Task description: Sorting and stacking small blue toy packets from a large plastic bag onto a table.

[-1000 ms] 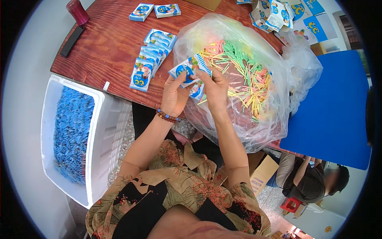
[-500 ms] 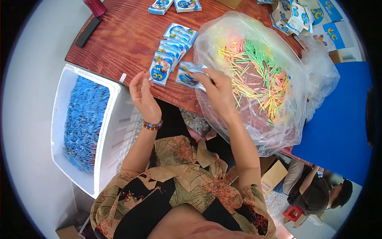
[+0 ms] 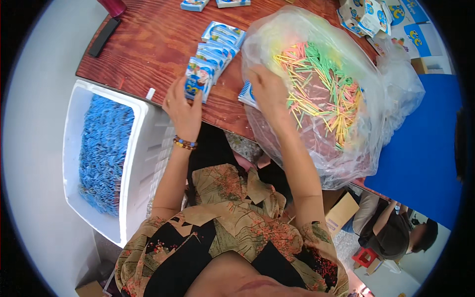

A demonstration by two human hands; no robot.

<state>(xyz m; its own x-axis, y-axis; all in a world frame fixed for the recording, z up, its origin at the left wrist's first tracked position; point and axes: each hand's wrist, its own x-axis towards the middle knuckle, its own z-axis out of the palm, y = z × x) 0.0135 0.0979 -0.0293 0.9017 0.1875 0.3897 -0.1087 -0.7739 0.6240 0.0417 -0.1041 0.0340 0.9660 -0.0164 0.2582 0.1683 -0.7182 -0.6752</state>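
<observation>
A row of overlapping small blue-and-white packets point(image 3: 213, 57) lies on the wooden table. At its near end, my left hand point(image 3: 185, 111) has its thumb and fingers on either side of the nearest packet point(image 3: 199, 76). My right hand point(image 3: 269, 91) is curled at the left edge of the clear plastic bag point(image 3: 267, 37). From under its palm sticks the striped end of another packet point(image 3: 247, 95); the fingertips are hidden. Many thin pink, green and yellow sticks point(image 3: 321, 64) lie in the bag.
Left of the table stands a white foam box point(image 3: 141, 106) packed with blue pieces point(image 3: 106, 143). A black bar-shaped object point(image 3: 105, 37) and a red bottle point(image 3: 114, 7) are at the far left. Opened cartons point(image 3: 363, 17) and a blue board point(image 3: 415, 148) lie right. Another person point(image 3: 391, 232) sits lower right.
My left hand has closed in on the nearest packet of the row. My right hand has moved away from the row toward the bag, with its packet now mostly under the palm.
</observation>
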